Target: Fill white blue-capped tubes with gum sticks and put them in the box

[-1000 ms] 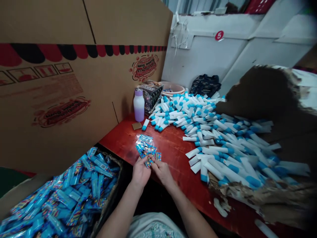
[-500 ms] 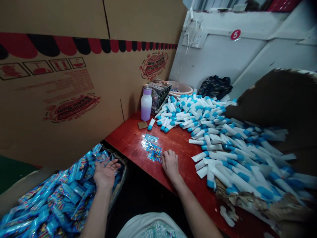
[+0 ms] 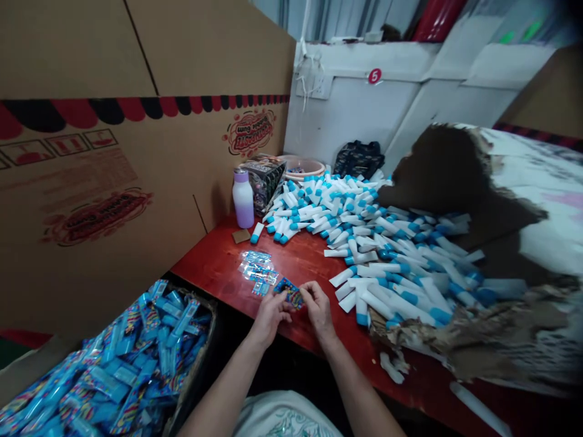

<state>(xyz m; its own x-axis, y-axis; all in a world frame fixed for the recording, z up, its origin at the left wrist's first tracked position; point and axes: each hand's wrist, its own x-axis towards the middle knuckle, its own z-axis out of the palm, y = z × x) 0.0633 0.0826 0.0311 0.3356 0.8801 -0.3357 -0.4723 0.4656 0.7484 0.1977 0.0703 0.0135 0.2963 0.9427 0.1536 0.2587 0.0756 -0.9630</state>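
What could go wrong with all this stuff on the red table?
The small shiny blue packet between the left hand and right hand might slip and drop. The heap of white plastic tubes with blue caps spreads near the edge of the red wooden table, so a bump could probably knock some off. A lone white tube lying near the front edge could roll off too.
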